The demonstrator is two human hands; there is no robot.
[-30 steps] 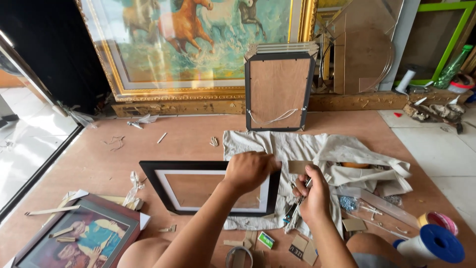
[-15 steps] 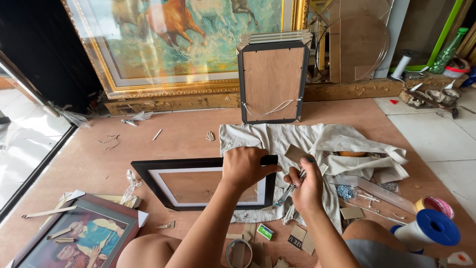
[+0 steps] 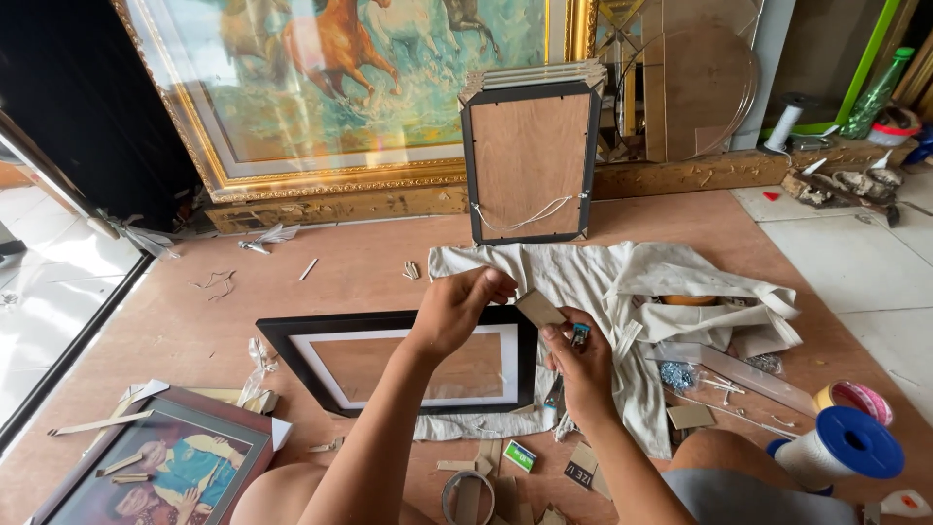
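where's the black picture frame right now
In the head view the black picture frame lies flat on the wooden floor, centre-left, just below the left hand, its right end resting on the white cloth.

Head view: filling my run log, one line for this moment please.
left hand: above black frame | right hand: holds cardboard strip | cloth underneath

One head-worn camera looks steeply down and forward from close above the floor, toward the big painting leaning ahead.
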